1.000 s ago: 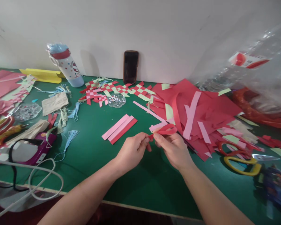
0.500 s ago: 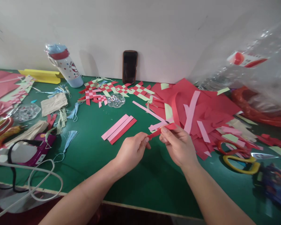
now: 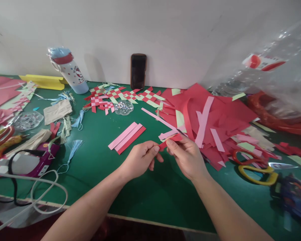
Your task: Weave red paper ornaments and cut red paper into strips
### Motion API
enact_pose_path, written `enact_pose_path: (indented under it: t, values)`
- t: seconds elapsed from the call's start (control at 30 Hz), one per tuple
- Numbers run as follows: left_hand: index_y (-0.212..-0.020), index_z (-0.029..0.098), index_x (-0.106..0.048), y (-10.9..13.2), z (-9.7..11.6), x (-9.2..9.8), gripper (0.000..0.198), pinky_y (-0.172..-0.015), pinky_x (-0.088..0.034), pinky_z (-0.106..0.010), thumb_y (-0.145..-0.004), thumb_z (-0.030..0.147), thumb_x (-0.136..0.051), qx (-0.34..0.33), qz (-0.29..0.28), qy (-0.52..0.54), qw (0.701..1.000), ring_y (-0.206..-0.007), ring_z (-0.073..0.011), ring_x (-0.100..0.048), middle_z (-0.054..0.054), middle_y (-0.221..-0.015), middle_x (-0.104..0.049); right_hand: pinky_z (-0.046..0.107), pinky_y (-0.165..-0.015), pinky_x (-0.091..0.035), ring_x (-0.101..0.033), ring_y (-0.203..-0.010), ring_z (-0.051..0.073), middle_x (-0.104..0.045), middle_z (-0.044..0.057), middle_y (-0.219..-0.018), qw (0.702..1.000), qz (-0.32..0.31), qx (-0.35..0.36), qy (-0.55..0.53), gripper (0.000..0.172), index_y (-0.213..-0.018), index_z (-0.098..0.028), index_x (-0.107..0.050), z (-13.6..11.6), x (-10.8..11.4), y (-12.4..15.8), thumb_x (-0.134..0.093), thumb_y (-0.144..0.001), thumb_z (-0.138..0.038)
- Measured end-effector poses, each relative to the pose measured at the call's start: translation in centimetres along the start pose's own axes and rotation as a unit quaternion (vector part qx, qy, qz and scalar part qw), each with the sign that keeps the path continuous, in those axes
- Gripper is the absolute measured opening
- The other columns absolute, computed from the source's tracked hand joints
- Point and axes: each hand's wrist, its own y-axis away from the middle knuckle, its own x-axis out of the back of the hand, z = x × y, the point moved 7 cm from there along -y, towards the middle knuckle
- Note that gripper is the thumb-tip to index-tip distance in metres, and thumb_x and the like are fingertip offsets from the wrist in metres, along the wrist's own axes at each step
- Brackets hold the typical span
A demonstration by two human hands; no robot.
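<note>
A short red paper strip [image 3: 163, 145] is stretched between my two hands above the green table. My left hand [image 3: 141, 159] pinches its left end between thumb and fingers. My right hand [image 3: 188, 155] grips the other end, with part of the strip showing above the thumb. Just left of my hands, two pink strips [image 3: 122, 136] and a red strip [image 3: 132, 139] lie side by side on a slant. Loose pink and red paper [image 3: 193, 117] is heaped behind and to the right of my right hand.
A bottle [image 3: 70, 72] and a phone [image 3: 138, 71] stand by the wall. Woven paper pieces [image 3: 99, 102] and a dish of gems [image 3: 124, 107] lie behind. Scissors [image 3: 259, 170] are at the right, tassels [image 3: 75, 149] and a purple device [image 3: 46, 157] with cables at the left.
My right hand has shifted slightly left, nearer my left hand, with its hold on the strip kept. The fingers of my left hand below the thumb are a little more spread.
</note>
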Motion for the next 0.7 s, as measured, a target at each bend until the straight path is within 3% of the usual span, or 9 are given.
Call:
enact_pose_path:
  t: [0.17,0.53,0.63,0.7]
  values:
    - [-0.086,0.018,-0.057,0.0,0.0,0.3,0.032,-0.048,-0.036,-0.019,-0.098,0.043,-0.041,-0.007,0.026,-0.048,0.999,-0.050,-0.0072,-0.042,-0.002,-0.078,-0.070,0.026,-0.055,-0.035,-0.042,-0.060,0.010,-0.050,-0.003,-0.067,1.000,-0.005,-0.003,-0.002,0.018,-0.080,-0.022,-0.066,0.2,0.0,0.0,-0.069,-0.084,-0.039]
    - [-0.084,0.018,-0.054,0.0,-0.1,0.3,0.032,-0.049,-0.037,-0.020,-0.097,0.044,-0.042,-0.008,0.025,-0.049,0.998,-0.047,-0.0065,-0.049,-0.001,-0.078,-0.068,0.028,-0.057,-0.037,-0.042,-0.060,0.012,-0.046,-0.004,-0.061,1.000,0.004,0.019,0.013,0.019,-0.077,-0.023,-0.065,0.1,0.3,0.1,-0.066,-0.087,-0.039]
    - [-0.085,0.017,-0.056,0.0,-0.3,0.1,0.033,-0.046,-0.029,-0.019,-0.094,0.047,-0.047,0.015,0.010,0.052,0.998,-0.045,-0.0053,-0.039,0.002,-0.063,-0.060,0.028,-0.057,-0.040,-0.044,-0.060,0.012,-0.049,-0.002,-0.065,1.000,-0.014,0.018,-0.007,0.018,-0.079,-0.023,-0.067,-0.6,0.3,0.0,-0.070,-0.083,-0.041]
    - [-0.085,0.016,-0.058,0.1,-0.4,-0.5,0.033,-0.044,-0.022,-0.020,-0.091,0.049,-0.053,0.054,-0.039,0.174,0.982,-0.042,-0.0043,-0.030,0.004,-0.056,-0.052,0.029,-0.057,-0.044,-0.047,-0.062,0.013,-0.054,-0.001,-0.071,0.999,-0.041,0.013,-0.034,0.022,-0.087,-0.025,-0.070,-1.1,0.2,0.0,-0.075,-0.077,-0.043]
